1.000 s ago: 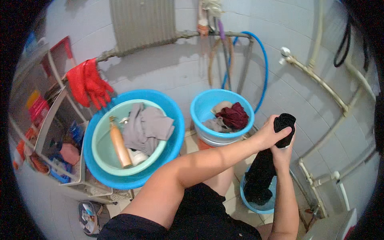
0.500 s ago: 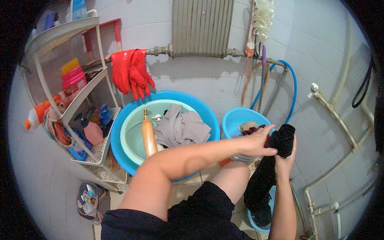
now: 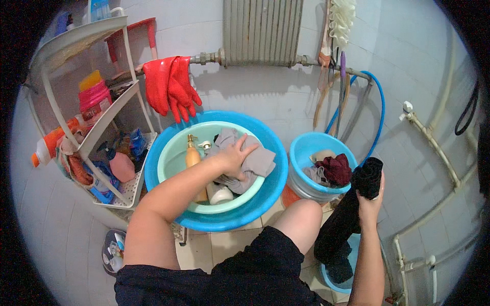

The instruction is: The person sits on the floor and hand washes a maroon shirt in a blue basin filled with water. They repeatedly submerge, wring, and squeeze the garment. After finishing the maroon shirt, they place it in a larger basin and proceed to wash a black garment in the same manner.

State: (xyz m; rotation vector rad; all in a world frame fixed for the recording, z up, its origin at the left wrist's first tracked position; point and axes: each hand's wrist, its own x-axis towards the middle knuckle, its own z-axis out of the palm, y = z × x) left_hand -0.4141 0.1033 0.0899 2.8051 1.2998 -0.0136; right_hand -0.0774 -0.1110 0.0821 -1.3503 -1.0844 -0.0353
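Observation:
My left hand [image 3: 236, 157] lies on a grey cloth [image 3: 259, 159], its fingers spread. The cloth is in a pale green basin [image 3: 170, 153], which sits inside a larger blue basin [image 3: 275, 194]. A gold pump bottle [image 3: 193, 155] and a white bottle [image 3: 220, 194] are in the green basin too, partly behind my left forearm. On the right, my right hand [image 3: 369, 204] grips a bunched black cloth [image 3: 336, 225]. Its top end bulges above my fingers, and its lower part hangs down into a small light blue basin [image 3: 326, 278].
A blue bucket [image 3: 296, 153] holding a dark red cloth [image 3: 336, 170] stands beyond my knee. Shelves of bottles [image 3: 109, 131] rise at left. Red rubber gloves [image 3: 171, 86] hang on the pipe below the radiator [image 3: 260, 33]. Pipes [image 3: 434, 148] run along the right wall.
My left hand has left the black cloth and moved left onto the grey cloth in the green basin. My right hand still holds the black cloth.

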